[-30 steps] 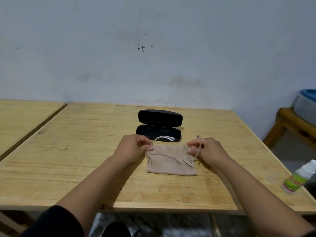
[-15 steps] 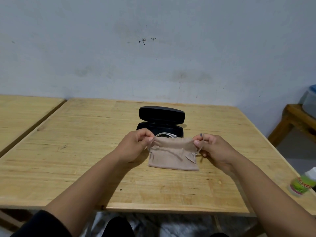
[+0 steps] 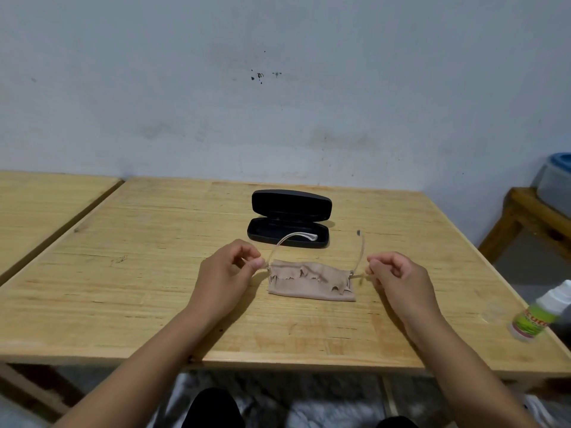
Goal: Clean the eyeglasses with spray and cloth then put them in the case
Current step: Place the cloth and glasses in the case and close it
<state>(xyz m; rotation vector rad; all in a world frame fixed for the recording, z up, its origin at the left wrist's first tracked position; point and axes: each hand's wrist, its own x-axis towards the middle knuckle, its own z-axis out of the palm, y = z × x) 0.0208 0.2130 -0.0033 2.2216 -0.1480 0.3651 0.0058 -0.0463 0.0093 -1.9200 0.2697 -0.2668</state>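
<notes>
Clear-framed eyeglasses (image 3: 360, 251) hang just above the table, front toward me and both temples pointing away toward the case. My left hand (image 3: 227, 273) pinches the left corner and my right hand (image 3: 398, 278) pinches the right corner. A beige cloth (image 3: 309, 290) lies flat on the wooden table (image 3: 139, 273) under and behind the lenses. The black eyeglass case (image 3: 290, 205) stands open just beyond, its lid upright and its tray showing nothing inside. A white spray bottle (image 3: 537, 316) with a green label lies at the table's right edge.
A second wooden table (image 3: 40, 205) adjoins on the left. A low wooden bench (image 3: 525, 217) with a blue-lidded tub (image 3: 556, 183) stands at the far right. A pale wall runs behind the table.
My hands have moved slightly apart, still holding the glasses by their corners. The lenses have dropped lower over the cloth after being lifted toward the case half a second ago.
</notes>
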